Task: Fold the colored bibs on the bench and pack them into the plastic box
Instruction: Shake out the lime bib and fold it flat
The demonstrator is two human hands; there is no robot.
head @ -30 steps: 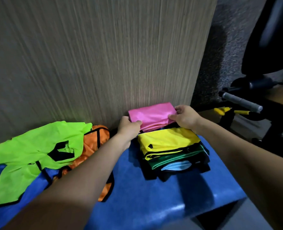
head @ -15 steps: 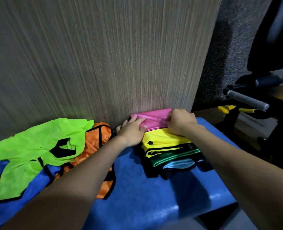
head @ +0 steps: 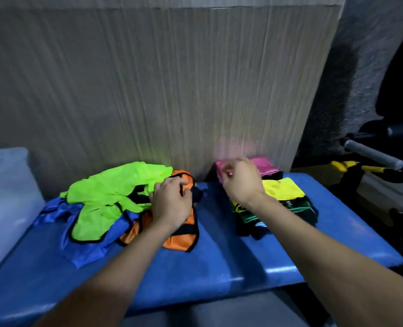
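Bench (head: pixel 219 260): left hand (head: pixel 171 204) moved onto orange bib (head: pixel 184 239).

The blue bench (head: pixel 219 263) carries loose green, orange and blue bibs (head: pixel 115 197) beside a folded stack (head: pixel 283 197).

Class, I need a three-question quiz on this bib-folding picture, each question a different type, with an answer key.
1. True or false: the left hand rests on the orange bib.
2. Which bib tops the folded stack at the wall end? A pink B white C grey
3. Fill in: the lime green bib lies unfolded, partly over a ____ bib.

Key:
1. True.
2. A; the pink bib sits beyond the yellow bib, with the right hand above it.
3. Blue.
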